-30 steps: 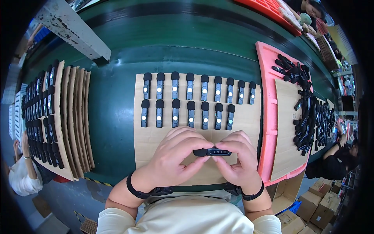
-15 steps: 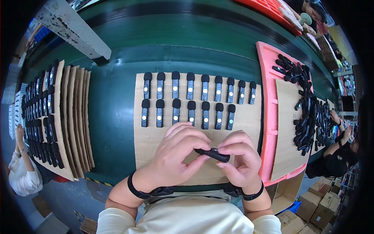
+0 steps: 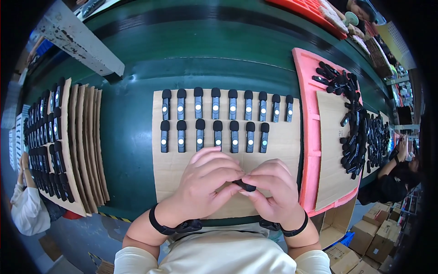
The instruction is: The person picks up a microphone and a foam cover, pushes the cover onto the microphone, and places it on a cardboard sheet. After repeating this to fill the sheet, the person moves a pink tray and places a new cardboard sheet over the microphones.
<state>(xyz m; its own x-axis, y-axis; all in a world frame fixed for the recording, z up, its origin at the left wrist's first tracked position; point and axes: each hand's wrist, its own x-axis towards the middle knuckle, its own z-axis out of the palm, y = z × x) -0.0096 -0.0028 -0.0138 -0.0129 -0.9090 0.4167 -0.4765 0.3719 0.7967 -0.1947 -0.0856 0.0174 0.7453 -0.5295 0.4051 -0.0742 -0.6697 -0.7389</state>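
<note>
Between my two hands, over the near part of a cardboard sheet (image 3: 182, 186), is a small black clip-on microphone (image 3: 247, 186). My left hand (image 3: 203, 179) pinches one end, and its fingers cover much of the body. Thumb and fingers of my right hand (image 3: 276, 188) close on the other end, which looks dark and rounded. Beyond my hands, similar microphones with black foam tips lie in two rows on the sheet: a far row (image 3: 216, 104) and a shorter near row (image 3: 200, 136). Most show a pale round spot.
At right, a pink foam tray (image 3: 312, 150) holds cardboard and a heap of black microphones (image 3: 353, 150). Upright cardboard sheets (image 3: 89, 150) and a board of microphones (image 3: 48, 150) stand left. A metal post (image 3: 84, 43) rises from the green table (image 3: 182, 41). Other people work at both sides.
My right hand has come left, closer to my left hand. The microphone between them has turned and shows less of its length. The rows lie as before.
</note>
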